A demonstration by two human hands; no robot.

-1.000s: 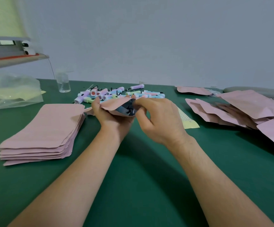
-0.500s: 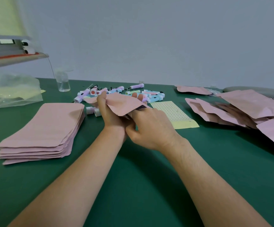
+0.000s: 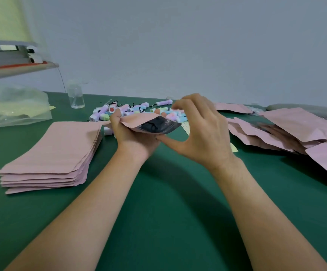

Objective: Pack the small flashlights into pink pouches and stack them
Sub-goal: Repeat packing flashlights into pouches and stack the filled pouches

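Note:
My left hand [image 3: 131, 133] grips a pink pouch [image 3: 139, 121] by its left side and holds its mouth open toward me. A black cord shows in the dark lining. My right hand [image 3: 203, 132] arches over the pouch's right end, its thumb touching the lower lip. Something pink blurs at the curled fingertips, and whether they hold it is unclear. Behind the pouch lies a pile of small pastel flashlights [image 3: 129, 110]. A flat stack of pink pouches [image 3: 51, 153] lies at the left.
Loose pink pouches [image 3: 295, 128] lie heaped at the right on the green table [image 3: 158, 202]. A clear bottle [image 3: 76, 96] and a crumpled plastic bag [image 3: 12, 108] sit at the back left. A yellow sheet [image 3: 233, 148] peeks out behind my right hand.
The pouch, flipped shut half a second ago, is open toward me again. My right hand has risen from beneath it and now arches over its mouth.

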